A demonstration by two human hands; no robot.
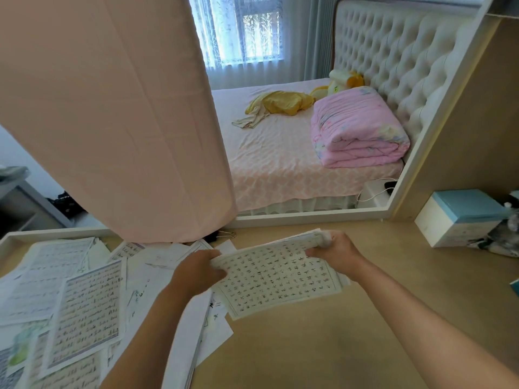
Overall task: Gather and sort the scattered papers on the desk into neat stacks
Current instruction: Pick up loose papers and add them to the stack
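Pink quilt [359,130], yellow cloth [283,102], white gridded paper [280,276] w/ black characters.

i saw my left hand [200,272] and right hand [331,252] gripping opposite ends of a bundle of grid sheets [278,276] above the desk [337,346]; scattered papers [84,299] lay to the left.

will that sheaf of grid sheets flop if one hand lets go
Probably yes: the sheaf of grid sheets is thin paper and curls where the right hand grips it; the left hand holds the other end. Likely light. Sheets might slide apart, since their lower edges look uneven.
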